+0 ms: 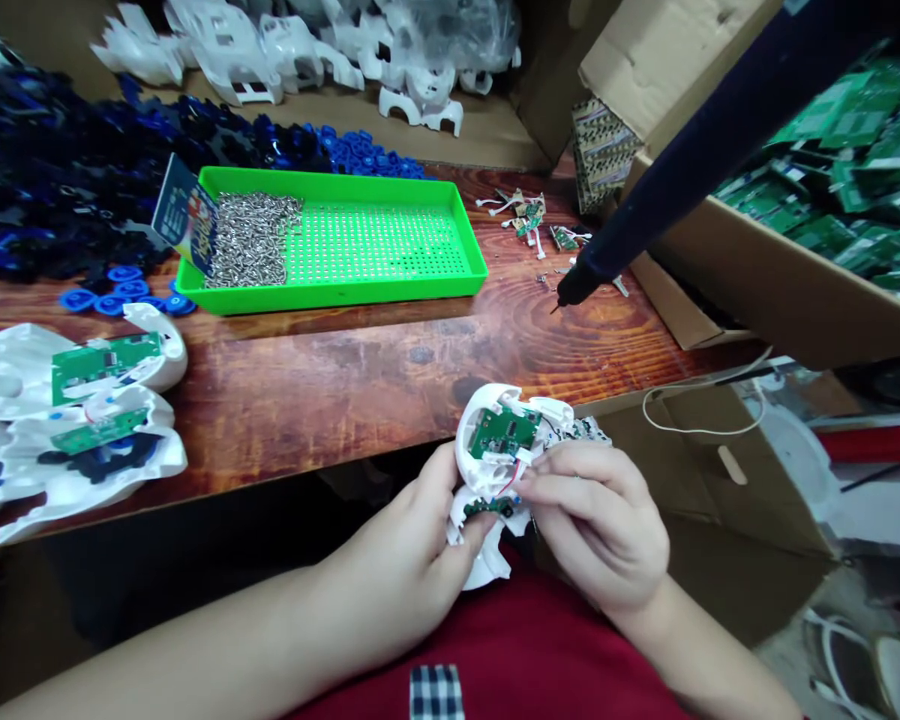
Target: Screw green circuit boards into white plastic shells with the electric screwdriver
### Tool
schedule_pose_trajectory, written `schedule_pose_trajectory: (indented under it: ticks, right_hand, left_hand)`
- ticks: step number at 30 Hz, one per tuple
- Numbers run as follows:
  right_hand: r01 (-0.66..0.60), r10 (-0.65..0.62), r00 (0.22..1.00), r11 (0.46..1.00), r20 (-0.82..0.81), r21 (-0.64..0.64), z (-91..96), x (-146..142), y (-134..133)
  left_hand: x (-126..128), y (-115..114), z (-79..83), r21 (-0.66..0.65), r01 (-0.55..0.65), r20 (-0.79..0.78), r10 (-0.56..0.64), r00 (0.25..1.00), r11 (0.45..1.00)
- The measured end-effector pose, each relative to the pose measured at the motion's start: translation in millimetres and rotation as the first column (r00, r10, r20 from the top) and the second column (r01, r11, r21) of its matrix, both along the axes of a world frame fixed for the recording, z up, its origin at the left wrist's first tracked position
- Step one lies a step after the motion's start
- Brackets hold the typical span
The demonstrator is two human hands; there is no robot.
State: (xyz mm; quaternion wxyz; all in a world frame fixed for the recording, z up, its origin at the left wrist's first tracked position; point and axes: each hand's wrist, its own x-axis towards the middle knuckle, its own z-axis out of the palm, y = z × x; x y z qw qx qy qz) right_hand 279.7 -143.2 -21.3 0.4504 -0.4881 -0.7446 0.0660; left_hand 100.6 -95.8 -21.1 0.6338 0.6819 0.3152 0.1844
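My left hand (427,545) grips a white game controller shell (467,440) by its left side, in front of the bench edge. Inside the shell sits a green circuit board (504,432), and a smaller green board shows lower down beside my left thumb. A short red wire (511,478) runs from a white plug by the larger board towards the lower part. My right hand (600,520) is closed in a pinch at this wire, thumb and forefinger together. Those fingertips cover the wire's end and part of the shell's right side.
A green tray (337,296) holds silver screws (247,240). An electric screwdriver (607,250) hangs at the right, tip down. White shells with boards (105,370) lie left, near blue and black parts (67,170). A cardboard box (795,270) of green boards stands right.
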Motion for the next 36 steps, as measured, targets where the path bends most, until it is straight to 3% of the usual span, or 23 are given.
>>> schedule_pose_trajectory:
  ticks: [5,10,14,18,25,31,36]
  right_hand:
    - [0.012,-0.013,0.996,1.000,0.092,0.015,-3.9,1,-4]
    - [0.058,-0.097,0.952,0.988,0.290,0.142,-3.1,4,-7]
    - [-0.020,-0.043,0.921,0.988,0.388,0.156,1.0,5,-6]
    - [-0.083,0.035,0.938,0.989,0.346,0.125,3.2,4,-2]
    - [-0.074,0.071,0.988,0.997,0.134,0.016,-1.3,0,0]
    - [0.037,-0.033,0.998,0.997,0.056,-0.062,-5.7,-3,-6]
    - [0.048,-0.046,0.998,0.998,0.042,-0.049,-1.6,-7,-7]
  left_hand:
    - [-1,-1,-1.2,-0.003,-0.006,-0.037,0.006,0.999,1.000]
    - [-1,-1,-0.7,0.008,0.001,-0.028,-0.001,1.000,1.000]
    - [-1,0,-0.7,0.009,-0.004,-0.029,0.004,1.000,1.000]
    - [-1,-1,-2.8,0.000,-0.010,-0.023,0.010,1.000,1.000]
    - [-1,-3,-10.5,-0.007,-0.051,-0.004,0.051,0.999,0.999]
    - [-2,-4,-14.0,-0.021,-0.044,-0.002,0.044,0.999,0.999]
    - [-7,-5,-11.9,0.109,-0.032,0.008,0.031,0.999,0.994]
